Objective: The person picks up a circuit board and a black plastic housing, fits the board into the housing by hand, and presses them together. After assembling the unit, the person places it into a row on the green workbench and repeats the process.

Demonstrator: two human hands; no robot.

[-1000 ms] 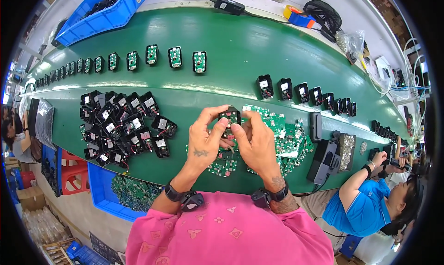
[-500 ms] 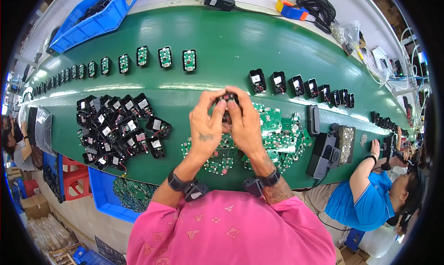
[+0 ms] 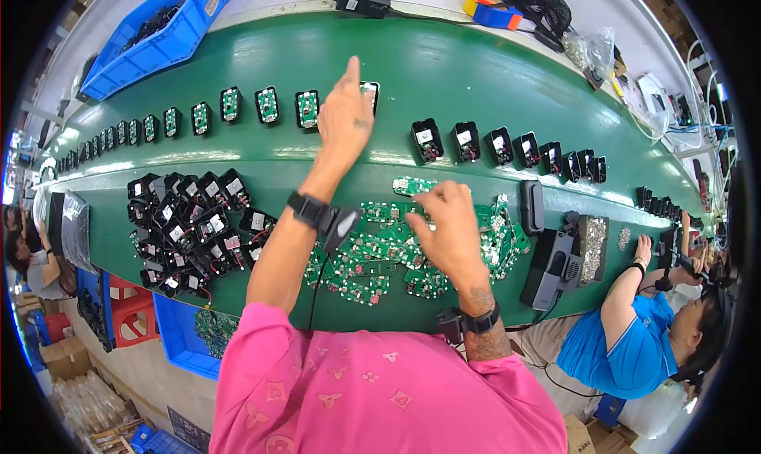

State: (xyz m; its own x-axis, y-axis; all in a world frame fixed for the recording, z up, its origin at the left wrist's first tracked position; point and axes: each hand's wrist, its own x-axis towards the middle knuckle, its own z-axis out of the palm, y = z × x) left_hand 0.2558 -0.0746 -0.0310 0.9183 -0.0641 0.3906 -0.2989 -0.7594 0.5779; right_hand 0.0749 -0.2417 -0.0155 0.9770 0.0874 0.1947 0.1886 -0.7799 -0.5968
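My left hand (image 3: pixel 346 121) reaches to the right end of the far row, its index finger stretched forward. It is closed on a black housing (image 3: pixel 370 94), which the hand partly hides. To its left, more black housings (image 3: pixel 307 109) with green boards in them stand in the row. My right hand (image 3: pixel 452 236) hovers over a pile of green circuit boards (image 3: pixel 380 252), thumb and index finger apart, with no board visible between them. One circuit board (image 3: pixel 414 186) lies at the pile's far edge, near those fingertips.
Black housings with wires (image 3: pixel 194 224) are heaped on the left. Another row of housings (image 3: pixel 466 142) stands right of centre. A dark grey device (image 3: pixel 548 268) and a tray of small metal parts (image 3: pixel 593 248) sit on the right, near a person in blue (image 3: pixel 618 327). A blue bin (image 3: pixel 154 38) stands far left.
My hands have parted from the housing they held together. The left has carried it forward to the row's end; the right has dropped back over the circuit boards.
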